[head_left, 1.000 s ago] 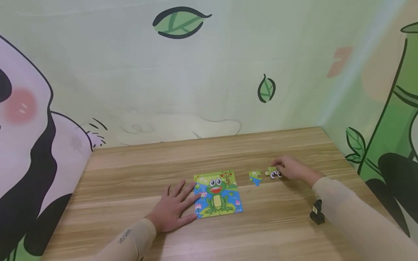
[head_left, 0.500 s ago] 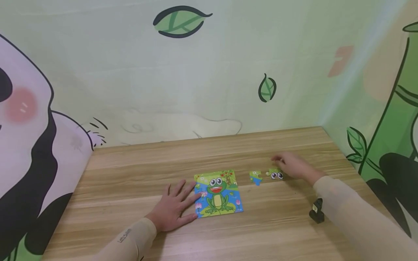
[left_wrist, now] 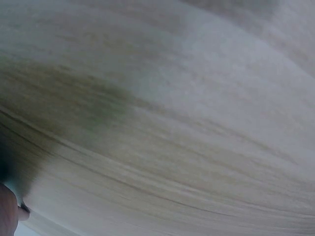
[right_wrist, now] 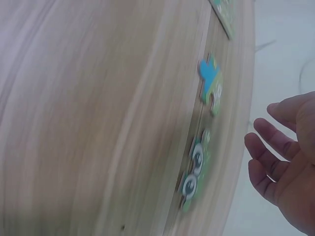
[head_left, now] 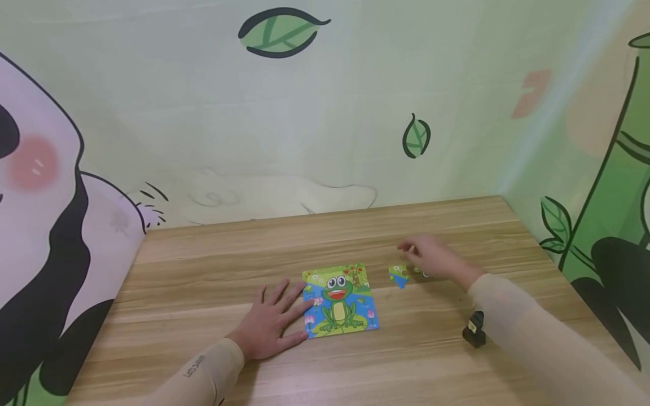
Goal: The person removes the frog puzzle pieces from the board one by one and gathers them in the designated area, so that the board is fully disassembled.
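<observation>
A square frog puzzle (head_left: 341, 301) lies on the wooden table, its picture face up. My left hand (head_left: 269, 327) lies flat with spread fingers, and its fingertips touch the puzzle's left edge. Right of the puzzle sits a loose green and blue puzzle piece (head_left: 398, 275). Another puzzle piece, with the frog's two eyes (right_wrist: 194, 169), lies beside it, mostly hidden under my hand in the head view. My right hand (head_left: 431, 257) hovers above these pieces with loosely bent fingers and nothing in them, as the right wrist view also shows.
The wooden table (head_left: 213, 251) runs back to a printed cloth wall (head_left: 325, 124) with leaves and a panda. A small black device (head_left: 474, 330) is at my right wrist. Blurred wood grain fills most of the left wrist view.
My right hand has come off the eye piece and moved left, toward the green and blue piece. The left hand and the frog puzzle stay put.
</observation>
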Demonstrator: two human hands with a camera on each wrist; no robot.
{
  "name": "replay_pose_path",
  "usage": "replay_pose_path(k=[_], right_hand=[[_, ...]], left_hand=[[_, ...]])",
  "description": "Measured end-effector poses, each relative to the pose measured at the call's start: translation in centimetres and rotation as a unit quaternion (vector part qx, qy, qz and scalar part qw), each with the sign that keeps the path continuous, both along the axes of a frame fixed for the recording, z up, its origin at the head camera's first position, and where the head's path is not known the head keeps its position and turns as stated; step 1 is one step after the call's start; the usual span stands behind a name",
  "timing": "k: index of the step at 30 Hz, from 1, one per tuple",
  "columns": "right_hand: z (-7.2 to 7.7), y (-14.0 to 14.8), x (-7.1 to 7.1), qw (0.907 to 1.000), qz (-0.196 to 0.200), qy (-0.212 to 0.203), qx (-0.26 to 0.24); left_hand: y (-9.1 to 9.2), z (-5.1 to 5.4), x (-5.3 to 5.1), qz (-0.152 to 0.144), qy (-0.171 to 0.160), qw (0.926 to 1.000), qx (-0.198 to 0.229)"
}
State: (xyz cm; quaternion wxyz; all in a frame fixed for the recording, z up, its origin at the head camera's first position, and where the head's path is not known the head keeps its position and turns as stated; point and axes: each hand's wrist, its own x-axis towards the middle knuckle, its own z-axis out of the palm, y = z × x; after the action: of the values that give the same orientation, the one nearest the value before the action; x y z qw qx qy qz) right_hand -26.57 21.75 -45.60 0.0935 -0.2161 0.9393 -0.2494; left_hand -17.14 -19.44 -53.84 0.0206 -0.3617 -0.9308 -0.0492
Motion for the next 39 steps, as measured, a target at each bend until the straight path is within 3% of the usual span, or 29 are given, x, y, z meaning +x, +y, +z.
replay_pose_path(k=[7, 23, 39], right_hand=[[-0.5, -2.1, 0.1, 0.9997, 0.020, -0.016, -0.002], [-1.6, -5.9, 1.1, 0.9981, 0.059, -0.015, 0.003], [-2.1, -9.2, 2.1, 0.9958, 0.082, 0.012, 0.039]], left_hand=[[-0.1, -0.5, -0.2, -0.005, 0.003, 0.9999, 0.011], [0.0, 0.2, 0.1, 0.002, -0.005, 1.0000, -0.007], [-0.1, -0.1, 0.0, -0.007, 0.006, 0.9999, 0.007]])
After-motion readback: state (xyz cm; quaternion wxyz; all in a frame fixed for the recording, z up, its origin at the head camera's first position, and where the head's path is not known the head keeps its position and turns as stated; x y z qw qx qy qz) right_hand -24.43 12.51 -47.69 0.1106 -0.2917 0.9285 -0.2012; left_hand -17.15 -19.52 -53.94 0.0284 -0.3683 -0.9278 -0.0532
